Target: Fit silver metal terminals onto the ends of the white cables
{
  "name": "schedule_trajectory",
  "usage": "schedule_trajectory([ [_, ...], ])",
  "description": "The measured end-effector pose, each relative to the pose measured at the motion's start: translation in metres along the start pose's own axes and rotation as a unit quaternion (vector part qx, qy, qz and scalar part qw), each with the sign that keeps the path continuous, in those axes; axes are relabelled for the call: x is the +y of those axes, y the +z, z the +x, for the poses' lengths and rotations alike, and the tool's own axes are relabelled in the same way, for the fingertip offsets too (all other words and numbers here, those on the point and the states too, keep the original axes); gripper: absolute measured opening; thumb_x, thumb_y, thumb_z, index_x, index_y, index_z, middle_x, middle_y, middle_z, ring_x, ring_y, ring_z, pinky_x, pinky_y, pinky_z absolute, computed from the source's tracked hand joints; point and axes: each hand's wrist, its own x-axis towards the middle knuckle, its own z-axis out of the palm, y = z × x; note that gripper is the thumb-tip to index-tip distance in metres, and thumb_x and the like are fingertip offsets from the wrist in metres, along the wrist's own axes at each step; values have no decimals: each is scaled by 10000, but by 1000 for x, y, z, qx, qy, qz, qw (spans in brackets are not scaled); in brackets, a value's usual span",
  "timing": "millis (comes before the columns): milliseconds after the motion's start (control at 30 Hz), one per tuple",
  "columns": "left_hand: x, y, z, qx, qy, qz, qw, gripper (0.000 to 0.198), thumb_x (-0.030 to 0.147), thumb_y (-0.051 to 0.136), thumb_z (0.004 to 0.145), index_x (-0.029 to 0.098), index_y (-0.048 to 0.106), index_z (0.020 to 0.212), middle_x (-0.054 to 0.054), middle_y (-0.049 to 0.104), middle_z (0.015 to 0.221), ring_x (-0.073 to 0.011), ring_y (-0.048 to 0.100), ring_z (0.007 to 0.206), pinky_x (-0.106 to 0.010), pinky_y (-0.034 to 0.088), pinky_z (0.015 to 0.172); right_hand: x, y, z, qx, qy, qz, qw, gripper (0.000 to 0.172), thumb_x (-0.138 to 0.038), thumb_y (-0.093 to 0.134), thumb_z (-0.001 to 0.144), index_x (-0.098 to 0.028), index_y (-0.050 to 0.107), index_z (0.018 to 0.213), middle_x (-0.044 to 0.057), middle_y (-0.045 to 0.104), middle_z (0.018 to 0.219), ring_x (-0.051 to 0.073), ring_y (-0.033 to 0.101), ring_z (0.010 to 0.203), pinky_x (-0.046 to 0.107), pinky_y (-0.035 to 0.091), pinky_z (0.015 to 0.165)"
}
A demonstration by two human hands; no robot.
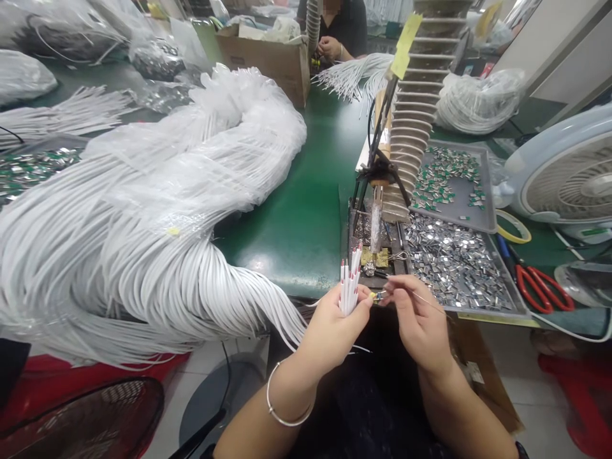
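Observation:
My left hand (335, 322) is closed round a small bunch of white cables (349, 284) with red-tipped ends pointing up. My right hand (415, 312) pinches a small part with a thin wire (382, 295) right beside the bunch, fingertips nearly touching the left hand. Both hands hover at the near edge of the green table (306, 217), just below a soldering stand (377, 210). A big heap of white cables (143, 210), partly under clear plastic, spreads over the left of the table and hangs off its edge.
A grey tray of silver metal clips (454, 261) and another with green parts (449, 182) lie right. Red scissors (545, 287), a tape roll (514, 226) and a fan (568, 172) stand further right. A ribbed hose (415, 108) rises behind. Another person (335, 32) works opposite by a cardboard box (268, 57).

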Motion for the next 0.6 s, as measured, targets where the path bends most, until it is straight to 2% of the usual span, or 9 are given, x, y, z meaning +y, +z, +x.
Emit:
schedule_trajectory([
  [133,-1,-1,-3,-26,-12,-9,1000,181,329,565,807,158,509,794,46,456,627,-36,308,445,-198,256,423,-4,-3,1,-74,26,6,997,114,-154,469,881,-206,571,872,-31,543,673,78,552,560,202,478,540],
  [233,-2,0,-3,-51,-45,-52,996,196,350,563,806,165,498,813,90,352,524,-35,270,416,-182,229,410,-2,-3,-2,-70,0,-12,997,123,-129,461,877,-205,552,841,-23,532,689,91,535,601,225,463,579],
  [367,-3,2,-1,-78,-80,-137,984,216,347,606,760,169,488,787,113,294,478,-26,228,393,-170,187,394,0,-2,-4,-64,-39,-53,996,132,-94,465,863,-193,531,805,-11,526,703,101,515,651,236,437,615],
  [600,-2,-2,2,-114,-118,-196,967,210,289,658,689,150,508,732,105,313,464,-15,215,385,-172,162,393,-3,-1,-7,-59,-41,-43,997,128,-89,456,869,-195,518,830,-19,505,688,97,499,629,228,422,585],
])
